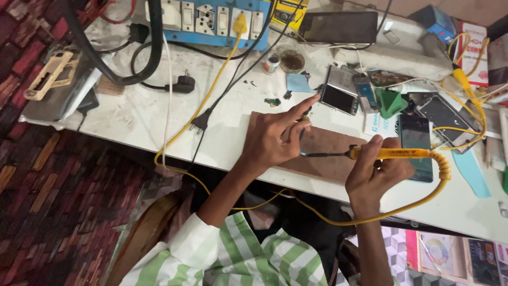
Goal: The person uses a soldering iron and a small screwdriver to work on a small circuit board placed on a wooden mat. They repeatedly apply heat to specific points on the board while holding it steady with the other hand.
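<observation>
The right hand (377, 172) is gripping a yellow soldering iron (391, 153), fingers curled tight round the handle, with the dark tip pointing left toward the left hand (276, 139). The left hand is pinching a small dark part (302, 123) between thumb and fingers, index finger stretching out toward the upper right (what the part is, the view is too small to tell). The tip is reaching just beside that part, and whether they are touching cannot be told. Both hands are hovering over a brown mat (330, 151) lying on the white bench (143, 116).

The iron's yellow cord (407, 204) is looping down under the right wrist and running back below the bench edge. Just beyond the left index finger a small opened phone (339, 90) is lying, screen side up. A dark phone (415, 143) is resting right behind the right hand, and a green wedge (390, 101) is sitting between the two phones. A blue socket strip (211, 18) is lying along the far edge, with a yellow plug (240, 24) sitting in it. A black plug (200, 122) is lying loose left of the mat.
</observation>
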